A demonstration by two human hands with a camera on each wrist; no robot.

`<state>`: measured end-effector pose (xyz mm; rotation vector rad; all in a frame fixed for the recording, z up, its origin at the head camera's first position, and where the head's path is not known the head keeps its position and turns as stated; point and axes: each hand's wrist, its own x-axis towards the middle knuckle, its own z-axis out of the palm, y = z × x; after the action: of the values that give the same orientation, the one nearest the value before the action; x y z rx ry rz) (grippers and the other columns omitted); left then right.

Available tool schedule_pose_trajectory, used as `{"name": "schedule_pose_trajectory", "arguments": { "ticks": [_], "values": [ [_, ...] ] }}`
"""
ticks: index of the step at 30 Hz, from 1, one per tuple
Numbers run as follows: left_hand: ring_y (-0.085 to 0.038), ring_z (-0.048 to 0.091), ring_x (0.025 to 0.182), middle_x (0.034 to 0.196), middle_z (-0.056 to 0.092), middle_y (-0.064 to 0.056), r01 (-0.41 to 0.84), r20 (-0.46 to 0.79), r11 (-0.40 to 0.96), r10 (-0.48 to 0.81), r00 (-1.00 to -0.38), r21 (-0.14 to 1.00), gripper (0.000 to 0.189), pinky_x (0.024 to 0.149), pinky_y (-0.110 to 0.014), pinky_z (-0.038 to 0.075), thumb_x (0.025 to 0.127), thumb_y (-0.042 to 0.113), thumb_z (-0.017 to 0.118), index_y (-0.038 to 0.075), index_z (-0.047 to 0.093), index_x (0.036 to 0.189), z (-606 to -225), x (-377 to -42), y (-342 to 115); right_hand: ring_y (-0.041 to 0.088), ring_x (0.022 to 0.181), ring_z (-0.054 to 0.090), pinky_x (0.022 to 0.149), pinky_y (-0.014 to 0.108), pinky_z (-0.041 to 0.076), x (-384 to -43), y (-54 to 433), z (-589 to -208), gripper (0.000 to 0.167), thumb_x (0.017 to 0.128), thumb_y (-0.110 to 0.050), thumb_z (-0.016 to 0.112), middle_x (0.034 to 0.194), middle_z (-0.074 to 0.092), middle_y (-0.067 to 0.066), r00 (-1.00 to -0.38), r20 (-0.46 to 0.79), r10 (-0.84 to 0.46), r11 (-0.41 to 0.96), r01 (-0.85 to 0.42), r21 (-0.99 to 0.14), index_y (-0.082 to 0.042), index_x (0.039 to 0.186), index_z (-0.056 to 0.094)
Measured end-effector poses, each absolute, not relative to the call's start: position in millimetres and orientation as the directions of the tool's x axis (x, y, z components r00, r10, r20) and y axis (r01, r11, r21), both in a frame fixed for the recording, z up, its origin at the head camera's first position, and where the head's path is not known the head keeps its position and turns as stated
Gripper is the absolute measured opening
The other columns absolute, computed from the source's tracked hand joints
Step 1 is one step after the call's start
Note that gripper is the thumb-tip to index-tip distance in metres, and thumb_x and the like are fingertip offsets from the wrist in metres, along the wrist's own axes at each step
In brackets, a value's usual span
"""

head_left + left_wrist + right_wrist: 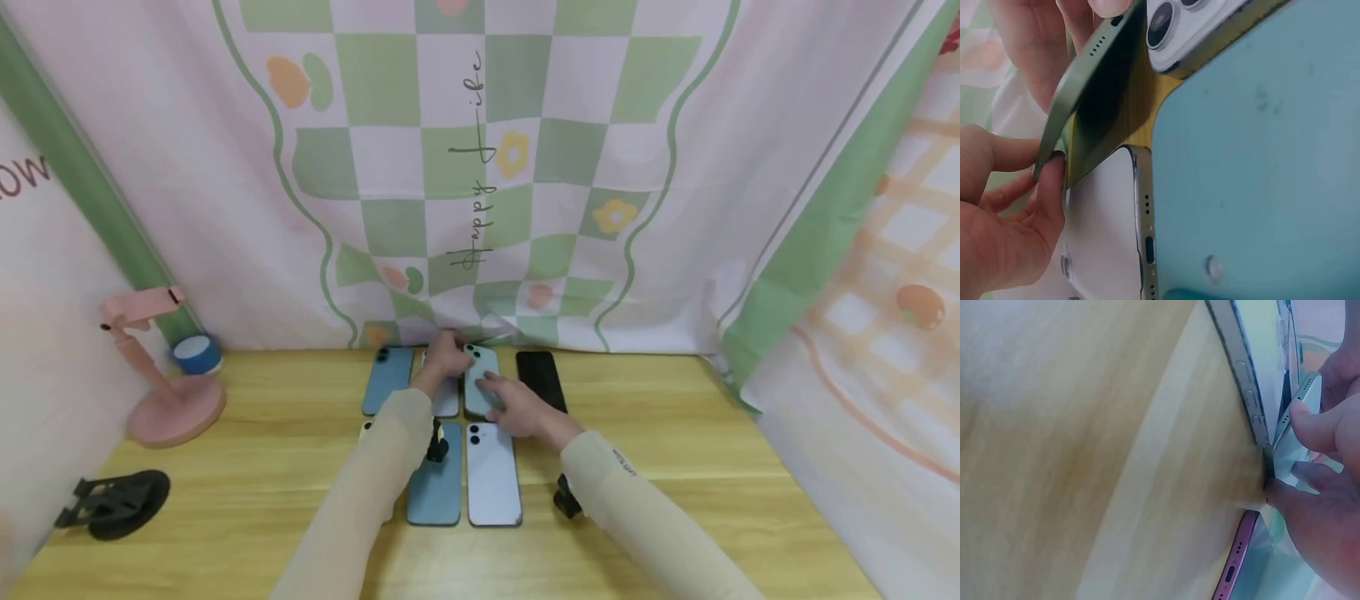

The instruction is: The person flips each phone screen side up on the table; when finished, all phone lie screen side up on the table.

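A pale green phone [480, 379] is held in both hands in the back row, tilted with its dark underside facing the table in the left wrist view. My left hand [447, 357] pinches its far left edge between thumb and fingers. At the near right edge, my right hand [519, 406] grips the phone, its thumb by the port end in the right wrist view. Just left lies a white phone [1100, 219], partly covered by the left hand in the head view. A lavender phone [493, 475] and a blue phone [435, 479] lie in the front row.
Another blue phone [387, 381] lies back left, and a black phone [538, 377] back right. The left sleeve mostly hides a cream phone [366, 427]. A pink lamp [168, 392], blue-and-white round item [197, 354] and black stand [127, 504] occupy the table's left. A curtain [652, 300] borders the back.
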<state>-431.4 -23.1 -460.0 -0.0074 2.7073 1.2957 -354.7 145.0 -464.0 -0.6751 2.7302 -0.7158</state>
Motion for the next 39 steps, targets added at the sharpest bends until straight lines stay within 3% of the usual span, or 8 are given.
{"name": "schedule_pose_trajectory", "arguments": {
  "ticks": [9, 16, 21, 25, 28, 32, 37, 39],
  "values": [
    [-0.033, 0.068, 0.112, 0.131, 0.067, -0.015, -0.109, -0.173, 0.66, 0.033, -0.984, 0.743, 0.048, 0.089, -0.04, 0.061, 0.085, 0.007, 0.07, 0.006, 0.062, 0.132, -452, -431, -20, 0.037, 0.151, 0.044, 0.122, 0.052, 0.041, -352, 152, -460, 0.057, 0.098, 0.002, 0.06, 0.163, 0.043, 0.022, -0.86, -0.104, -0.5, 0.74, -0.363, -0.566, -0.002, 0.153, 0.049],
    [-0.029, 0.068, 0.084, 0.112, 0.068, -0.015, -0.089, -0.139, 0.687, 0.017, -0.99, 0.721, 0.035, 0.072, -0.039, 0.06, 0.082, 0.007, 0.065, 0.002, 0.063, 0.117, -440, -441, -15, 0.042, 0.138, 0.057, 0.112, 0.053, 0.051, -355, 159, -456, 0.055, 0.096, 0.002, 0.054, 0.155, 0.054, 0.023, -0.905, -0.02, -0.425, 0.662, -0.295, -0.689, 0.001, 0.151, 0.05],
    [-0.028, 0.064, 0.089, 0.106, 0.069, -0.011, -0.108, -0.093, 0.761, -0.063, -0.994, 0.64, 0.028, 0.084, -0.042, 0.057, 0.081, 0.012, 0.074, 0.007, 0.067, 0.107, -434, -438, -3, 0.044, 0.134, 0.06, 0.11, 0.05, 0.054, -354, 157, -456, 0.055, 0.096, 0.0, 0.055, 0.149, 0.057, 0.027, -0.937, -0.028, -0.348, 0.529, -0.172, -0.831, 0.006, 0.15, 0.048],
    [-0.029, 0.063, 0.097, 0.108, 0.068, -0.012, -0.099, -0.051, 0.818, -0.084, -0.995, 0.567, 0.027, 0.09, -0.043, 0.056, 0.08, 0.014, 0.077, 0.007, 0.067, 0.104, -433, -431, 9, 0.046, 0.129, 0.062, 0.101, 0.049, 0.06, -353, 157, -458, 0.056, 0.097, 0.0, 0.058, 0.147, 0.055, 0.032, -0.949, -0.142, -0.283, 0.338, 0.04, -0.94, 0.006, 0.151, 0.045],
    [-0.028, 0.064, 0.099, 0.109, 0.07, -0.011, -0.068, -0.016, 0.846, -0.07, -0.997, 0.529, 0.028, 0.091, -0.041, 0.057, 0.08, 0.015, 0.076, 0.007, 0.067, 0.105, -433, -429, 16, 0.046, 0.129, 0.061, 0.102, 0.05, 0.059, -354, 158, -459, 0.057, 0.1, 0.0, 0.057, 0.15, 0.05, 0.032, -0.947, -0.216, -0.236, 0.188, 0.174, -0.967, 0.005, 0.154, 0.041],
    [-0.028, 0.067, 0.104, 0.114, 0.072, -0.011, -0.01, 0.009, 0.844, -0.018, -1.0, 0.537, 0.032, 0.093, -0.04, 0.058, 0.084, 0.017, 0.074, 0.006, 0.069, 0.114, -432, -428, 22, 0.045, 0.131, 0.059, 0.105, 0.051, 0.058, -356, 162, -458, 0.056, 0.103, -0.003, 0.055, 0.149, 0.049, 0.033, -0.959, -0.207, -0.196, 0.11, 0.188, -0.976, 0.005, 0.155, 0.038],
    [-0.03, 0.069, 0.112, 0.126, 0.073, -0.013, 0.057, 0.021, 0.832, 0.054, -0.998, 0.552, 0.042, 0.097, -0.04, 0.058, 0.095, 0.028, 0.071, 0.01, 0.067, 0.133, -432, -424, 28, 0.043, 0.128, 0.062, 0.097, 0.044, 0.061, -356, 164, -455, 0.057, 0.102, -0.008, 0.061, 0.147, 0.054, 0.032, -0.973, -0.155, -0.171, 0.203, 0.119, -0.972, 0.004, 0.154, 0.041],
    [-0.028, 0.074, 0.105, 0.132, 0.071, -0.014, 0.061, 0.007, 0.821, 0.069, -0.998, 0.568, 0.045, 0.092, -0.037, 0.06, 0.099, 0.031, 0.069, 0.011, 0.064, 0.139, -433, -422, 30, 0.041, 0.126, 0.064, 0.092, 0.039, 0.062, -355, 165, -455, 0.057, 0.1, -0.006, 0.063, 0.146, 0.055, 0.031, -0.977, -0.149, -0.153, 0.264, 0.105, -0.959, 0.004, 0.153, 0.044]
  ]
}}
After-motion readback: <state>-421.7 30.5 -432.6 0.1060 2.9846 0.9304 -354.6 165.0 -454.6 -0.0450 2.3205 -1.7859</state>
